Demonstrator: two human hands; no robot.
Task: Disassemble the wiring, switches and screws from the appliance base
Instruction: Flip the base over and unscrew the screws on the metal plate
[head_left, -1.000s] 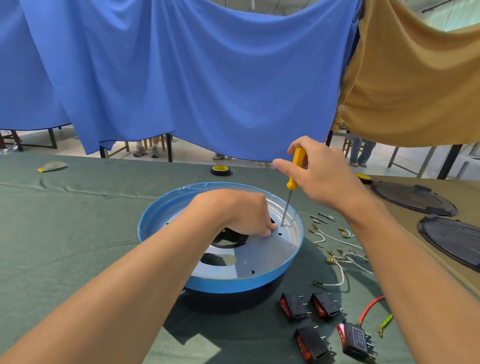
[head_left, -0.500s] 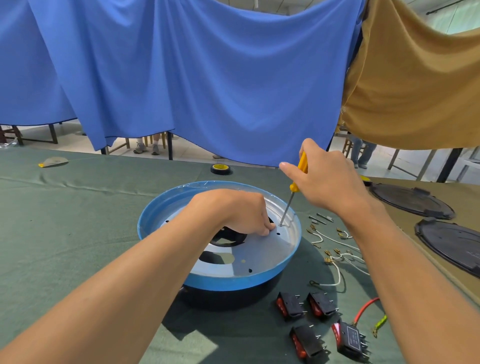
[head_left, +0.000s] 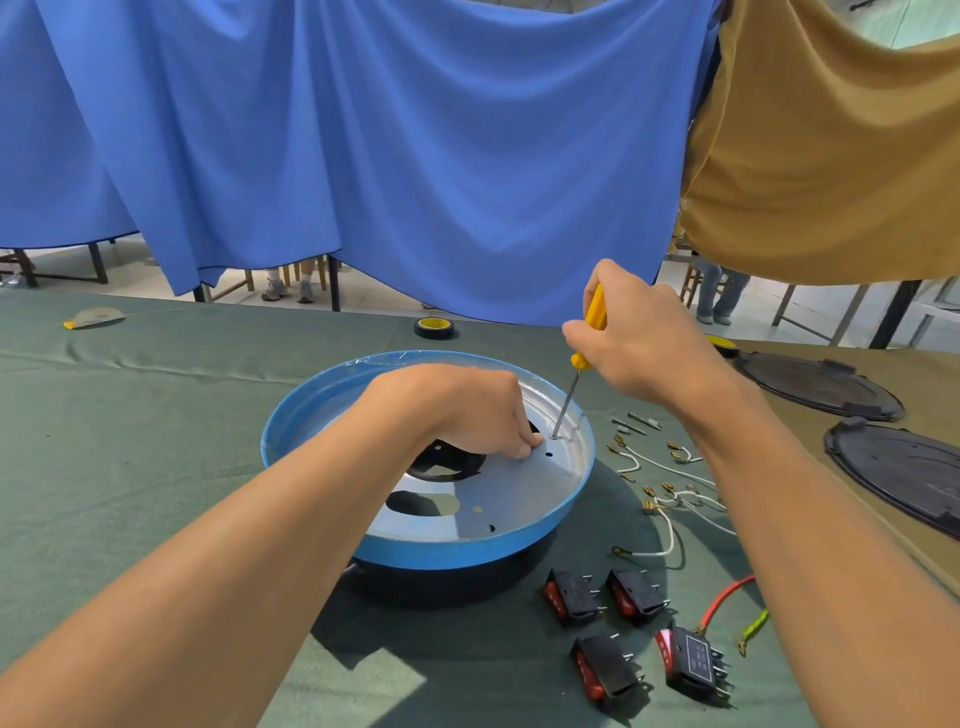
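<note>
The round appliance base (head_left: 291, 431), blue-rimmed with a silver metal inside, sits upside down on the green cloth. My right hand (head_left: 639, 343) grips a yellow-handled screwdriver (head_left: 592, 322) whose tip stands on a screw at the base's far right inside. My left hand (head_left: 467, 410) rests inside the base with curled fingertips pressed on the metal just left of the tip; what they pinch is hidden. Several black and red rocker switches (head_left: 602, 670) lie at the front right, and loose white wires (head_left: 670, 535) lie right of the base.
A red and green wire (head_left: 727, 597) lies by the switches. Small screws (head_left: 636, 423) sit right of the base. Two black round covers (head_left: 904, 473) lie at the far right. A tape roll (head_left: 434, 327) sits behind the base. Blue and tan cloths hang beyond the table.
The screwdriver stays on the same screw while my right hand shifts its hold slightly on the handle. My left hand stays in place.
</note>
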